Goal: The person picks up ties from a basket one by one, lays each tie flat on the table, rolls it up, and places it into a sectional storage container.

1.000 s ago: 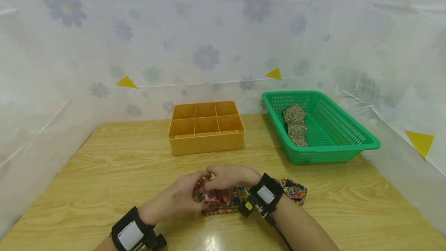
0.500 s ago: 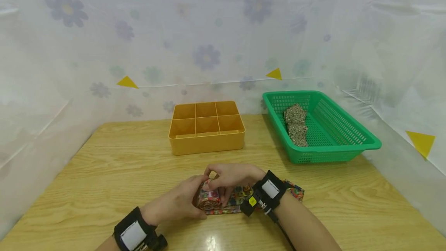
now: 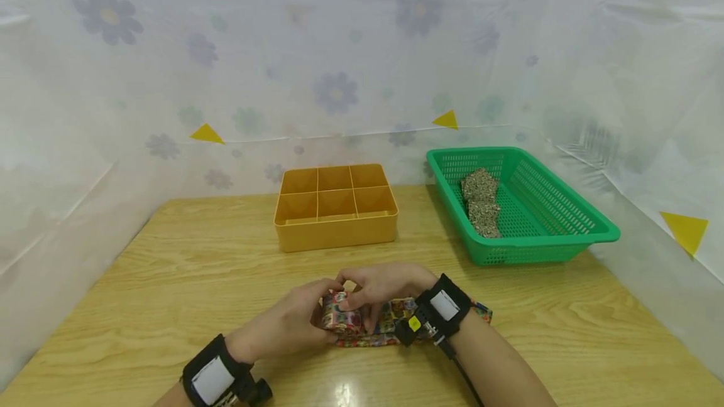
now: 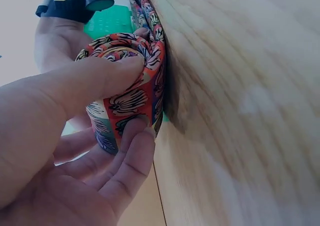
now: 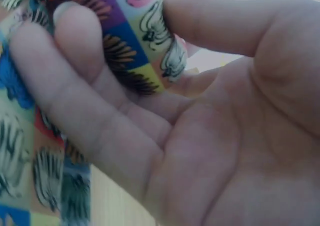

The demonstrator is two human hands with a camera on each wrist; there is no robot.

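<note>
The coil could slacken or slide out sideways if either grip eases, since the cloth [image 3: 396, 314] looks soft and only fingers seem to keep it wound. It lies on the tabletop [image 3: 170, 275] in front of the person, its left end a thick roll, the rest a flat strip running off to the right. The left hand [image 3: 291, 320] is half closed on the roll, thumb pressed on the coiled end; uneven thumb pressure might push the inner turns out. The right hand [image 3: 386, 286] is curled on the roll's other side, thumb on top; pulling there could wind the strip askew.

The right wrist's camera [image 3: 406, 330] and band [image 3: 444, 306] cover part of the strip and could catch it; whether they touch it I cannot tell. Beyond the hands stands a six-compartment box [image 3: 337, 235], and to its right a green basket [image 3: 528, 241] holding speckled blocks [image 3: 481, 186], both well apart from the cloth.
</note>
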